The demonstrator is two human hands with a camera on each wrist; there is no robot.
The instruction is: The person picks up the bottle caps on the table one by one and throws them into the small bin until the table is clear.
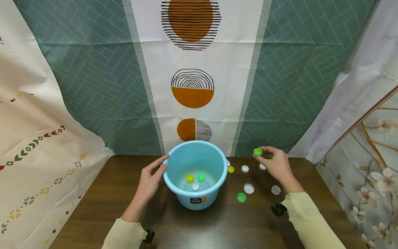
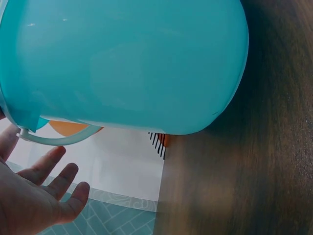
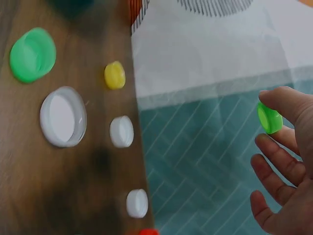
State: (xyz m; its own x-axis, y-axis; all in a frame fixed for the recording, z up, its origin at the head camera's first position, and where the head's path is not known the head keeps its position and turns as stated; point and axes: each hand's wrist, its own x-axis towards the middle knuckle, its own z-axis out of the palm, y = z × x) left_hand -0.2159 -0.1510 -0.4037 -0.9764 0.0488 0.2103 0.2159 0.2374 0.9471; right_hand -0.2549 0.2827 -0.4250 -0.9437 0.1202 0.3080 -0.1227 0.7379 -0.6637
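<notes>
A light blue bucket (image 1: 195, 200) stands on the table, with a yellow cap (image 1: 190, 178), a green cap (image 1: 201, 177) and a white cap (image 1: 195, 186) on its bottom. My left hand (image 1: 148, 183) grips the bucket's rim at its left side; in the left wrist view several fingers of that hand (image 2: 36, 196) are spread below the bucket wall (image 2: 127, 63). Above the table, right of the bucket, my right hand (image 1: 278, 166) pinches a bright green cap (image 1: 257, 151) between thumb and finger, also clear in the right wrist view.
Right of the bucket lie a yellow cap (image 1: 230, 169), a green cap (image 1: 241, 197), a large white cap (image 1: 248, 188) and several smaller white ones, one (image 1: 275, 190) near the right wrist. A red item (image 3: 148, 231) shows at the right wrist view's bottom edge. Patterned cloth (image 1: 112, 86) hangs behind the table.
</notes>
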